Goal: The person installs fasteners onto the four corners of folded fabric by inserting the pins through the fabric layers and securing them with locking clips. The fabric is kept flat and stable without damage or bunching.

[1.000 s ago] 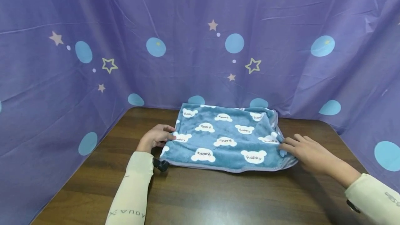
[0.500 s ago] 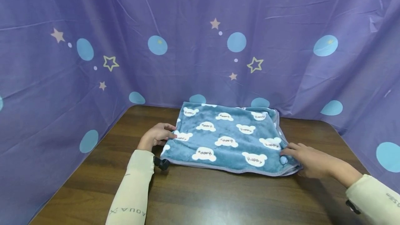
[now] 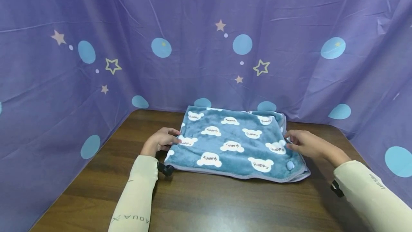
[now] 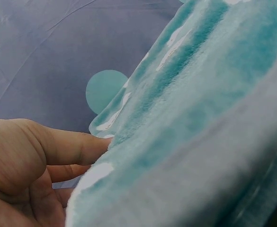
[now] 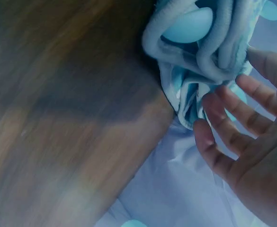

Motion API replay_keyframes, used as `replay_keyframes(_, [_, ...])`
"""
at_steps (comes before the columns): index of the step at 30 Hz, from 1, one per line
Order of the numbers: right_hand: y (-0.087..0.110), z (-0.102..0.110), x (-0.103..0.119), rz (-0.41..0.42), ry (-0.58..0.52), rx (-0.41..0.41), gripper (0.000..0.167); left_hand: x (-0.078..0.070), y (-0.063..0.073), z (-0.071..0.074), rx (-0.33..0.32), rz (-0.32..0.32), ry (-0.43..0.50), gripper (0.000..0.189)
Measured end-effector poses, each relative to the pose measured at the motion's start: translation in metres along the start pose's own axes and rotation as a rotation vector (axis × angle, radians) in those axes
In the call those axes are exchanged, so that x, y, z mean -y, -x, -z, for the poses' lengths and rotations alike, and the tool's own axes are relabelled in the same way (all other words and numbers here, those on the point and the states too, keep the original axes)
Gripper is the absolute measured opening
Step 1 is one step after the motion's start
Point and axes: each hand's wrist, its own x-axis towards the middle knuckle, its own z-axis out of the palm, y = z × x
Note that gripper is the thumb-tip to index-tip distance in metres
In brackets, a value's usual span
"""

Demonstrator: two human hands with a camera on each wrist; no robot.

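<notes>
A folded blue plush blanket [image 3: 231, 146] with white bear heads reading "Happy" and grey edging lies flat on the table. My left hand [image 3: 162, 139] pinches its left edge; the left wrist view shows the thumb [image 4: 76, 147] against the plush and the other fingers partly hidden behind the edge. At the right side, my right hand [image 3: 307, 144] has its fingertips right at the layered edge, thumb over the top. In the right wrist view its fingers [image 5: 218, 113] are spread and loosely bent beside the stacked grey hems [image 5: 214, 42]. A pale blue round piece [image 3: 290, 165] sits near the front right corner.
The brown wooden table [image 3: 206, 203] extends in front of the blanket and to both sides. A purple curtain [image 3: 199, 10] with stars and blue dots hangs behind and along both sides, close behind the blanket's far edge.
My right hand has let go of the front right corner, now lying flatter and farther out, and has moved back along the right edge. The left hand has stayed in place.
</notes>
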Motion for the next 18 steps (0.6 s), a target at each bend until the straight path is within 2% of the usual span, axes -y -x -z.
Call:
replay_keyframes(7, [-0.022,-0.008,-0.011,-0.038,-0.001,-0.014,0.027,0.001,0.002,0.0,-0.003,-0.002,0.005,0.049])
replay_keyframes(16, [-0.035,-0.02,-0.009,-0.078,0.054,0.082,0.054,0.001,0.003,0.0,-0.003,-0.005,0.003,0.049])
replay_keyframes(18, [-0.037,-0.022,-0.007,-0.097,0.06,0.097,0.055,0.001,0.003,0.0,-0.002,-0.006,0.001,0.049])
